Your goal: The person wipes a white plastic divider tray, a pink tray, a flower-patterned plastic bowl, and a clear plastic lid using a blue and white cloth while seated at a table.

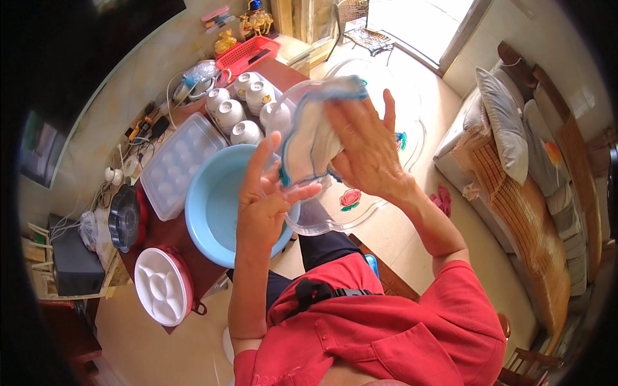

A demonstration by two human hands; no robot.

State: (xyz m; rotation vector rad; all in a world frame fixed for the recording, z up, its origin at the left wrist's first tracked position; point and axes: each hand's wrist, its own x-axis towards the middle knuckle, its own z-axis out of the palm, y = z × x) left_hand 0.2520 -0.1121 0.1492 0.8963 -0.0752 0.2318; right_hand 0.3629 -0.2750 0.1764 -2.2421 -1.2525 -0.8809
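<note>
A large clear plastic cover (367,212) with a wavy rim is held up before my chest, the floor showing through it. It bears rose (350,199) decorations with green leaves. My left hand (265,193) grips its left side, thumb raised and fingers partly behind the plastic. My right hand (369,149) presses a white cloth (311,135) with blue edging against the cover; cloth and fingers are blurred. Just below and left of the cover stands a light blue plastic basin (212,217), partly hidden by my left hand and forearm.
On the dark red table (166,231) are upturned white bowls (229,113), a lidded translucent box (181,164), a black scalloped tray (124,217) and a white divided dish (161,287). A red basket (246,55) sits at the far end. A sofa (512,193) lines the right.
</note>
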